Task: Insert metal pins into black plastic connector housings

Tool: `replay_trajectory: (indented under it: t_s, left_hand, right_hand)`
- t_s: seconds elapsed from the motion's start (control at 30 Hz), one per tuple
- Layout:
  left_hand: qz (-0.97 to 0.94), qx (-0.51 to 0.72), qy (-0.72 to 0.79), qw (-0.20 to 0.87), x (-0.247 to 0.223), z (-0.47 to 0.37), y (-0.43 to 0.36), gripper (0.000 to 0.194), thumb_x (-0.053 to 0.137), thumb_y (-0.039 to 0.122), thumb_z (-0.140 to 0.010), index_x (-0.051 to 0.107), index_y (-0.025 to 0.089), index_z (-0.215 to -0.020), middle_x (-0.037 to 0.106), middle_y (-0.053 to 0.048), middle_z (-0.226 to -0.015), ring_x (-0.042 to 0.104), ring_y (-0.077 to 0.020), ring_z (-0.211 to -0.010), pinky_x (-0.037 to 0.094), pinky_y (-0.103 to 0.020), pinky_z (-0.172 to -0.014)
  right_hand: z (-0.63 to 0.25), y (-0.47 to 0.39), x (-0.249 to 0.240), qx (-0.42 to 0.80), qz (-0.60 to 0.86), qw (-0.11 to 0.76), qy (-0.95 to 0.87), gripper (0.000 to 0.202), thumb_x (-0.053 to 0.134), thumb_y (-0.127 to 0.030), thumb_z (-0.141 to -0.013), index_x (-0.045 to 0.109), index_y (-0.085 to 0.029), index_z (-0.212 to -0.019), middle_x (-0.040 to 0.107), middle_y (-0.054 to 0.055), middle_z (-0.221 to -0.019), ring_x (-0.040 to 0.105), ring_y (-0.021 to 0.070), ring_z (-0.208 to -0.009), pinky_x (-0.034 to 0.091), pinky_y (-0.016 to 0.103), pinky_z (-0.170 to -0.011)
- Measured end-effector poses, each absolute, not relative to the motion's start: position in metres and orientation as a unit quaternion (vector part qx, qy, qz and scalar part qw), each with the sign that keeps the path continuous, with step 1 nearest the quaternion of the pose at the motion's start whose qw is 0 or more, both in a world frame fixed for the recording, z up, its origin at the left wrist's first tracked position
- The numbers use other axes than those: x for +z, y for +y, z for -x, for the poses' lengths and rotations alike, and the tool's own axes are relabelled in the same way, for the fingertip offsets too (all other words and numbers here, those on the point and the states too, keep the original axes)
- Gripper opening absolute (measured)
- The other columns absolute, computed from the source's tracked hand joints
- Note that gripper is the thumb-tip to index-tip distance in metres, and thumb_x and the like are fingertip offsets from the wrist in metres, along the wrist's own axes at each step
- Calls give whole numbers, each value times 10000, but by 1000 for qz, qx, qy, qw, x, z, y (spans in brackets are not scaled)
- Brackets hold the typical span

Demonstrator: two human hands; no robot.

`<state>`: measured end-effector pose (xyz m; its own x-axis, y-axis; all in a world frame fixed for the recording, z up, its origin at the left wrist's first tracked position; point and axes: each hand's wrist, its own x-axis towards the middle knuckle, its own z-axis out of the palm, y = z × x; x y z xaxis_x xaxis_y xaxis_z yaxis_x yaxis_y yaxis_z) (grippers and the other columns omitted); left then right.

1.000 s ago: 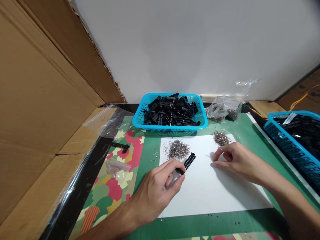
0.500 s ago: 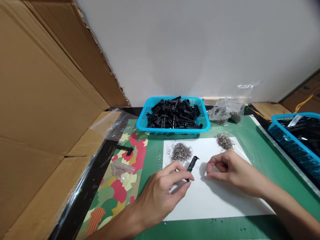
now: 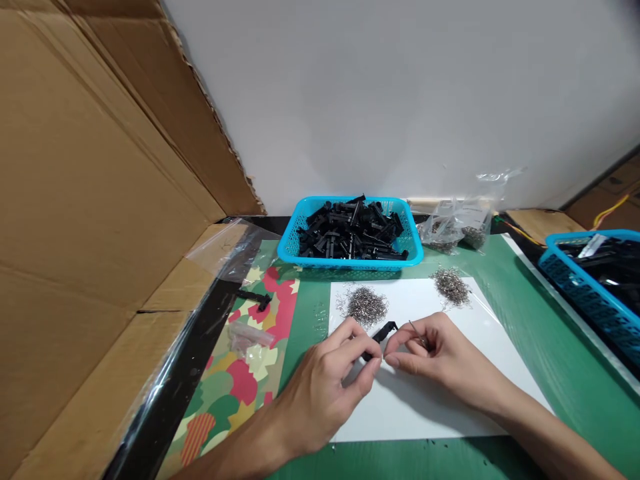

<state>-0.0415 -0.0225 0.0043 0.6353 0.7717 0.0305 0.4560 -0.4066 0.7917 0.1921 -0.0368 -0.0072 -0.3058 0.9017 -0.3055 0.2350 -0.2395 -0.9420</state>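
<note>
A small black plastic part (image 3: 384,332) is pinched between the fingers of my left hand (image 3: 336,379), over the white sheet (image 3: 425,407). Close to its right side, my right hand (image 3: 440,350) has thumb and forefinger nearly together; thin metal pieces show among its curled fingers, and whatever its fingertips pinch is too small to name. Behind my left hand lies a pile of tiny metal pieces (image 3: 367,305). A second such pile (image 3: 451,287) sits at the sheet's back right.
A blue basket (image 3: 350,265) full of black parts stands behind the sheet, another blue basket (image 3: 585,283) at the right. Clear bags (image 3: 443,230) lie at the back. One black part (image 3: 257,298) rests on the patterned sheet at left, near a cardboard wall (image 3: 100,153).
My right hand has moved left, up to the black part and my left fingers. The black part has tilted lower in my left hand. The view has shifted slightly.
</note>
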Motion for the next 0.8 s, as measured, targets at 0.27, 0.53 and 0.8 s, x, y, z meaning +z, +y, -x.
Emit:
replay_trajectory:
  t_s: [0.27, 0.53, 0.8]
  left_hand:
    - [-821, 183, 364, 400, 8, 42, -20, 206, 510, 281, -1085, 707, 231, -1052, 629, -33, -1034, 591, -133, -770, 464, -263, -683]
    - [-813, 188, 393, 386, -5, 44, -21, 353, 521, 397, -1100, 634, 282, -1414, 721, -9, -998, 625, -145, -727, 493, -279, -712]
    - [-854, 198, 351, 327, -8, 40, -20, 345, 490, 377, -1116, 707, 217, -1333, 715, -49, -965, 656, -223, -945, 512, -342, -809]
  right_hand:
    - [-192, -40, -3, 594, 501, 284, -561, 262, 757, -426, -902, 791, -166, -881, 243, -97, -559, 243, 100, -549, 211, 268, -537]
    - [-212, -32, 0, 509, 579, 333, -543, 293, 748, -414, -820, 650, -176, -681, 273, -100, -535, 246, 94, -530, 216, 262, -524]
    - [-206, -29, -6, 496, 618, 259, -552, 209, 671, -334, -778, 675, -163, -659, 345, -78, -528, 294, 98, -532, 221, 271, -518]
